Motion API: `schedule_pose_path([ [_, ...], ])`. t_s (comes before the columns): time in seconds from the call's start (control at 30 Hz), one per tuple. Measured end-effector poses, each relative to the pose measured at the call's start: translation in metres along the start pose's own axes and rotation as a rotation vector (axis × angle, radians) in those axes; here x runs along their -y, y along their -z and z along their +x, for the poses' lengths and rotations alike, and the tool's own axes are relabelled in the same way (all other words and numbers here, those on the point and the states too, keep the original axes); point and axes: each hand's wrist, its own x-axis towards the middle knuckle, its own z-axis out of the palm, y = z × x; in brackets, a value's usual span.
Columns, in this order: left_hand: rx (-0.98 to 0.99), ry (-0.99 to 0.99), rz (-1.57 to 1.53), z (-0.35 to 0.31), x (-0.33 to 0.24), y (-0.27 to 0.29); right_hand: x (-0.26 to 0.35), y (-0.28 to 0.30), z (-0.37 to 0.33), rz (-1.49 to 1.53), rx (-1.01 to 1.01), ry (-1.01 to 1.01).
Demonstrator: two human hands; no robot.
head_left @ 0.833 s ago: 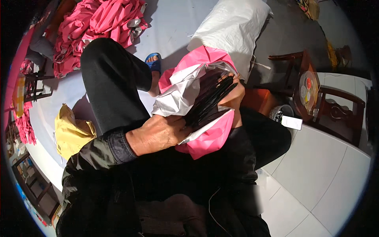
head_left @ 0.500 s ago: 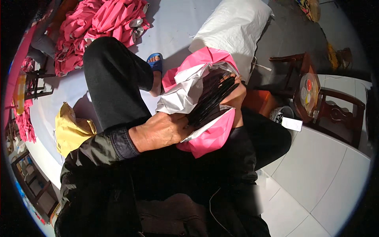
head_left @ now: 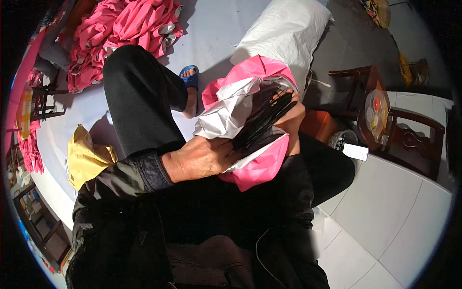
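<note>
A pink umbrella canopy with a silver-grey lining is bunched in front of my body. Inside its folds lies a bundle of thin black umbrella ribs, slanting from lower left to upper right. My left hand is closed round the lower end of the ribs, beside the canopy's edge; the fingertips are partly hidden. At the upper right, my right hand wraps the other end from behind, with its fingers curled over the rib tips. Pink cloth arches over the far side of the bundle.
A white sack lies just beyond the canopy. Heaped pink cloth is at the far left, and a yellow bag stands at the left. To the right are an orange-brown box, a basket and wooden chairs.
Both hands, with the canopy and ribs between them, have shifted slightly to the right. Their grip looks much the same.
</note>
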Motion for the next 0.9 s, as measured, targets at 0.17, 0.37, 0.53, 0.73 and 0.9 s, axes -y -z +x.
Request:
schedule_pose_path([
  [0.17, -0.007, 0.004, -0.009, 0.0, -0.002, -0.003, 0.009, -0.003, -0.004, 0.151, -0.07, -0.101],
  [0.37, -0.042, -0.006, -0.031, -0.002, -0.003, -0.005, 0.016, -0.01, -0.007, 0.37, -0.025, -0.172],
  [0.53, -0.001, -0.007, 0.016, 0.0, -0.002, 0.0, 0.023, -0.02, -0.012, 0.315, -0.047, -0.17],
  [0.73, 0.071, -0.008, 0.013, -0.002, -0.003, -0.001, 0.025, -0.023, -0.013, 0.34, -0.066, -0.193],
  [0.9, -0.09, -0.037, -0.011, -0.002, -0.004, -0.013, 0.028, -0.028, -0.013, 0.351, -0.134, -0.213],
])
